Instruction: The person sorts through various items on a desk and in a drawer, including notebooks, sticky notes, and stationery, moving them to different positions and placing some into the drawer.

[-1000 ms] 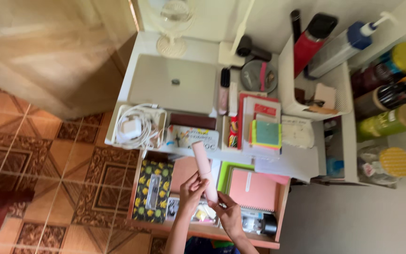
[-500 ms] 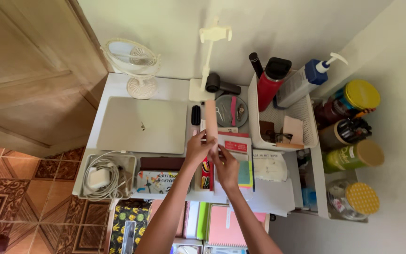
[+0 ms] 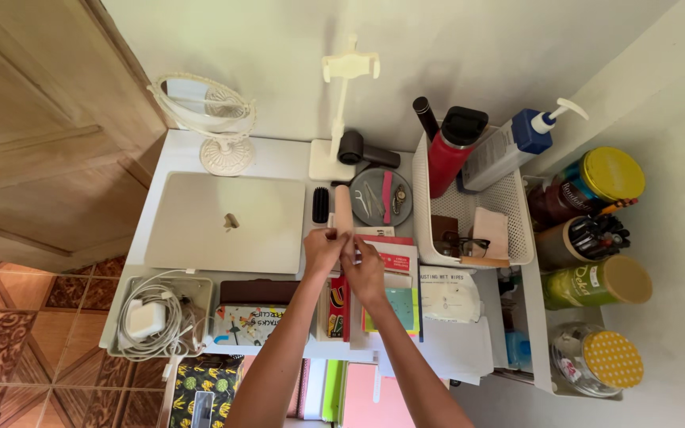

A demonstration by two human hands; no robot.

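My left hand [image 3: 323,249] and my right hand [image 3: 363,268] both hold the near end of a pale pink tube-shaped case [image 3: 343,208]. The case lies lengthwise on the white desk [image 3: 277,157], between a closed silver laptop [image 3: 227,223] on the left and a grey round tray [image 3: 381,196] of small tools on the right. A small black brush [image 3: 320,204] lies just left of the case. Under my right hand is a stack of notebooks with a red cover [image 3: 394,259] and coloured sticky notes [image 3: 398,305].
A white basket [image 3: 477,208] holds a red bottle [image 3: 449,154], a pump bottle [image 3: 509,144] and glasses. Jars [image 3: 596,285] stand at the right. A mirror [image 3: 204,111], a phone stand [image 3: 341,95], a charger tray [image 3: 152,317] and an open drawer [image 3: 358,392] surround the desk. A wooden door [image 3: 33,135] is at left.
Both hands carried the pink case up from over the open drawer to the desk top and lowered it beside the laptop. The view shifted up toward the wall.
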